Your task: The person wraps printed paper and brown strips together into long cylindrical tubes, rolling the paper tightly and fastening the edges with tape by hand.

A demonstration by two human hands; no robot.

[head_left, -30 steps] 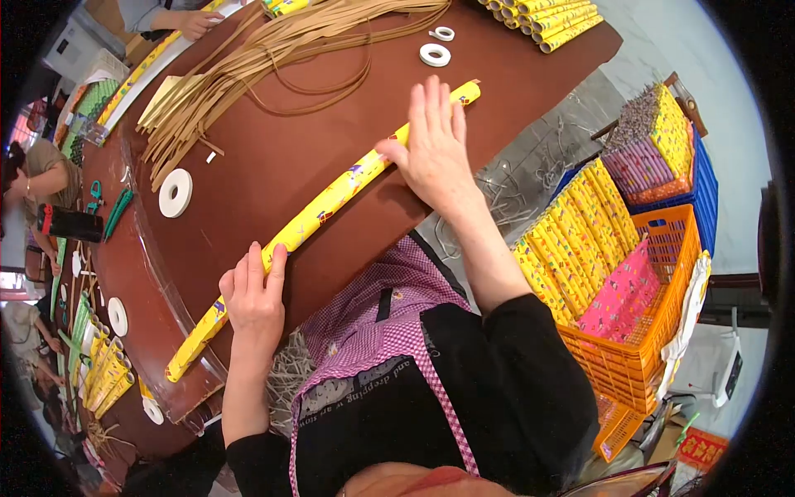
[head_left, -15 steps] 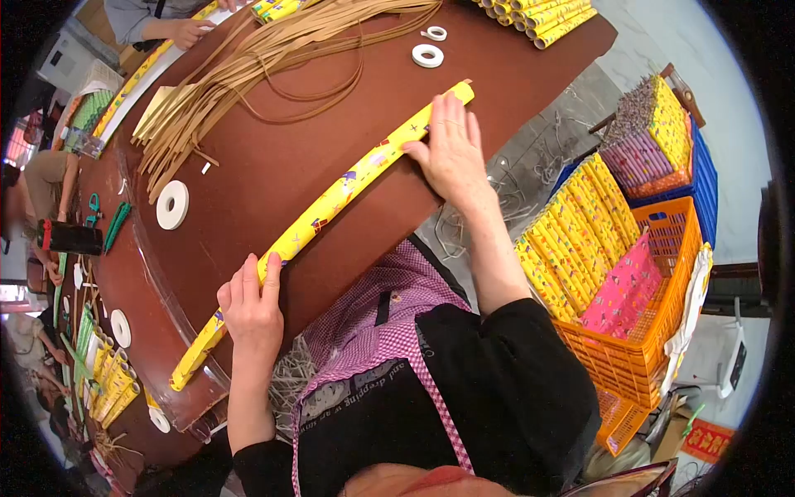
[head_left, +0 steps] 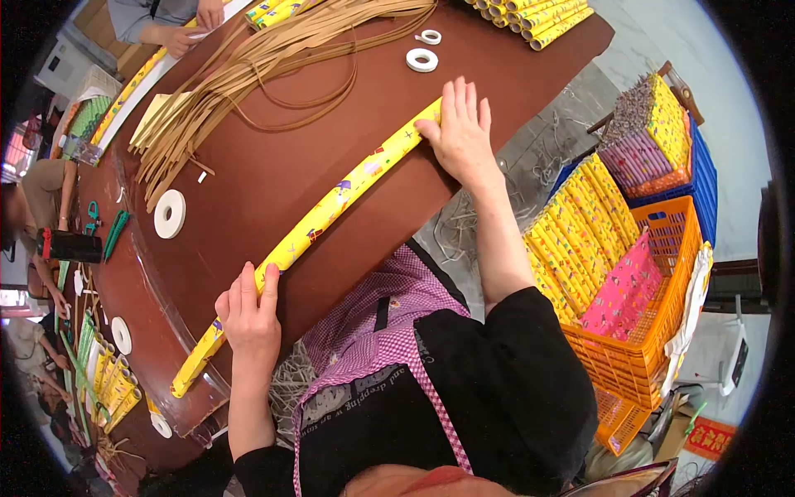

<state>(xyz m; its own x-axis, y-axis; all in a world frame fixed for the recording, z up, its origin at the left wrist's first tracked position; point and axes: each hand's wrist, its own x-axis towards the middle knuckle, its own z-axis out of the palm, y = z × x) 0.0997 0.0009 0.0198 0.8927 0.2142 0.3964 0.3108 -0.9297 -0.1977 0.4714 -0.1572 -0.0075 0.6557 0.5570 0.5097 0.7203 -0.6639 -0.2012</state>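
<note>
A long, slim roll of yellow patterned paper (head_left: 331, 211) lies slantwise on the brown table, close to its near edge. My left hand (head_left: 251, 319) rests on the lower part of the roll, fingers stretched out and thumb apart. The lower end sticks out beyond it to the left. At the upper right end, my right hand (head_left: 462, 141) lies flat over the roll with its fingers extended. That hand hides the tip of the roll. Neither hand is wrapped around the paper.
Brown flat strips (head_left: 257, 74) spread over the far table (head_left: 273, 166). White tape rolls (head_left: 170, 214) lie nearby. Finished yellow tubes (head_left: 538, 21) are stacked at the back. An orange crate (head_left: 613, 356) of yellow packs stands right. A co-worker's hands (head_left: 186, 37) hold paper at top left.
My right hand has slid outward along the roll and now covers its far tip, which showed before. My left hand has shifted slightly. The co-worker's hands have moved.
</note>
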